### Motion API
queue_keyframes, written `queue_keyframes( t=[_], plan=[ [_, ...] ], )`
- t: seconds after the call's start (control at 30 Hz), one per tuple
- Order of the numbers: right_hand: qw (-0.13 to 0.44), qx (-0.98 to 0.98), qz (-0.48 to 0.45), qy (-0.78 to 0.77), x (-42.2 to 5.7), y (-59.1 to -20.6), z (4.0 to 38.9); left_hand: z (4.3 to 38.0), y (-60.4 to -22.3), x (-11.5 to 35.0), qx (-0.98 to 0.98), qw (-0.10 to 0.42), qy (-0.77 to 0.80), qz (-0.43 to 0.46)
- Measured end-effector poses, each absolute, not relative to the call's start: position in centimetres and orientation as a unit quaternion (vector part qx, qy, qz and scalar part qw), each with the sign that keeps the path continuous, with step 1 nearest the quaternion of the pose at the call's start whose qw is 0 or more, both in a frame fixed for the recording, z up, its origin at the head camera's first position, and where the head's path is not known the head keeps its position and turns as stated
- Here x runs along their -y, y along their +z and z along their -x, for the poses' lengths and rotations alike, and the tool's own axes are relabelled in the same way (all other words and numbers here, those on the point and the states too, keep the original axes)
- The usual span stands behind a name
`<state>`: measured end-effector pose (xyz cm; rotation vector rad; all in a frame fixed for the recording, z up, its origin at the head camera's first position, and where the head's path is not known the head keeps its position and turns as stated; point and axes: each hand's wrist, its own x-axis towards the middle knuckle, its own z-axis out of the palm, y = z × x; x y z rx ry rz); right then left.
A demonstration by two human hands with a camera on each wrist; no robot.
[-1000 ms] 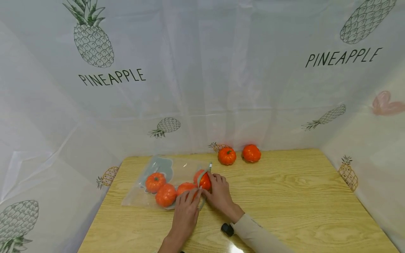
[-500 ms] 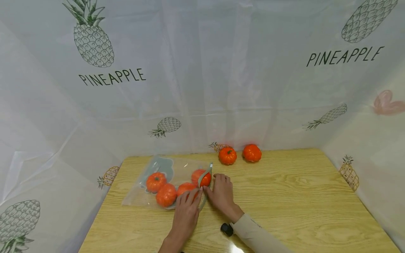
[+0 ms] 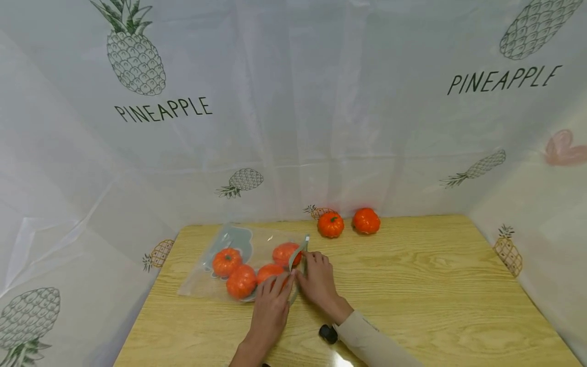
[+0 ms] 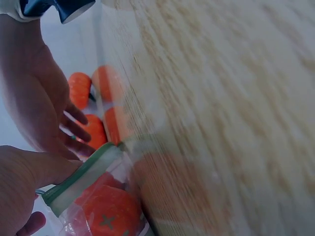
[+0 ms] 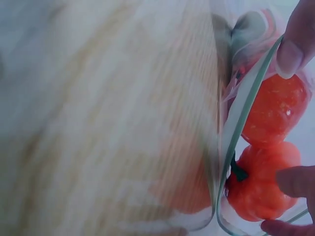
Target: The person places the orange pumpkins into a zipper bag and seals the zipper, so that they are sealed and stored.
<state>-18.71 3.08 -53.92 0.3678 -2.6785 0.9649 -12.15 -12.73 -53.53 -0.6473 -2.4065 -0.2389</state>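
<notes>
A clear zip bag (image 3: 266, 238) with a green-edged mouth lies on its side at the table's left, several small orange pumpkins inside. My left hand (image 3: 270, 311) pinches the near part of its rim, thumb over the green edge (image 4: 81, 172) in the left wrist view. At the mouth, my right hand (image 3: 319, 280) has its fingers loosely extended. Its fingertips (image 5: 293, 181) touch a green-stemmed pumpkin (image 5: 261, 196) just inside the opening. Another pumpkin (image 5: 275, 110) sits behind that one. The head view shows two more, a pumpkin (image 3: 227, 262) and its neighbour (image 3: 241, 281), deeper in the bag.
Two loose pumpkins, one (image 3: 330, 225) left of the other (image 3: 366, 220), stand at the table's back edge against the white pineapple-print curtain (image 3: 321, 127). A black device (image 3: 328, 334) sits at the right wrist. Bare wood tabletop (image 3: 426, 275) extends to the right.
The pumpkin at the bag's mouth has moved left, further inside. My right fingers came off it briefly, then returned to the opening. My left hand has stayed on the rim.
</notes>
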Motion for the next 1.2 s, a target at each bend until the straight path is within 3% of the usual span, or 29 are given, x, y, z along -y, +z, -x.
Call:
queue_keyframes(
  t=[0.23,0.53,0.93,1.2],
  plan=[
    [0.110,0.922,-0.176,0.326,-3.3,-53.8,18.8,12.3,-53.5,12.5,0.912,0.313,-0.100,0.245],
    [0.132,0.924,-0.213,0.290,-3.7,-54.0,18.6,12.3,-53.6,12.4,0.914,0.311,-0.098,0.243],
    [0.125,0.925,-0.153,0.325,-8.2,-53.6,18.2,12.1,-53.7,12.6,0.914,0.307,-0.100,0.245],
    [0.173,0.926,-0.083,0.325,-13.3,-52.4,19.5,12.2,-53.7,12.8,0.913,0.305,-0.108,0.249]
  ],
)
